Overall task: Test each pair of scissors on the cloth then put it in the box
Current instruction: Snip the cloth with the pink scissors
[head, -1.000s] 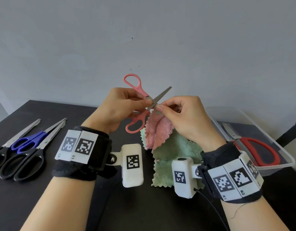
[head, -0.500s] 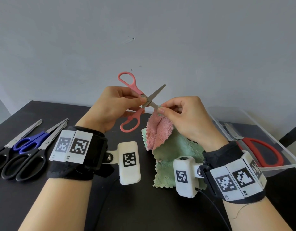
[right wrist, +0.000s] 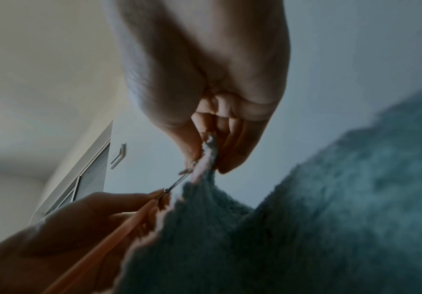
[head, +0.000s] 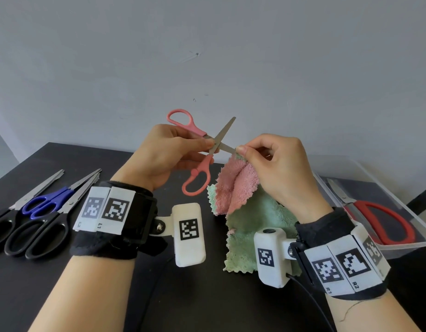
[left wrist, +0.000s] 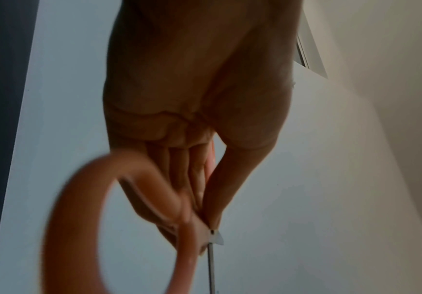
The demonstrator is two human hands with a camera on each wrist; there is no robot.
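My left hand (head: 176,152) pinches the pink-handled scissors (head: 200,149) at the pivot, above the table; their blades stand apart in an X. In the left wrist view the pink scissors (left wrist: 83,208) fill the lower left under my left hand (left wrist: 204,199). My right hand (head: 269,161) pinches the top edge of the pink and green cloth (head: 238,190) and lifts it; one blade tip meets that edge. The right wrist view shows my right hand (right wrist: 209,151) gripping the cloth (right wrist: 305,218) beside the blade. A clear box (head: 399,248) at right holds red-handled scissors (head: 384,219).
Black-handled scissors (head: 37,231) and blue-handled scissors (head: 44,204) lie side by side at the left of the black table (head: 207,295). A grey wall rises behind the table's far edge. A cable runs from the right wrist camera toward me.
The pink scissors have opened wider: the upper handle swung left and up, the lower handle dropped. My right hand keeps its pinch on the cloth edge.
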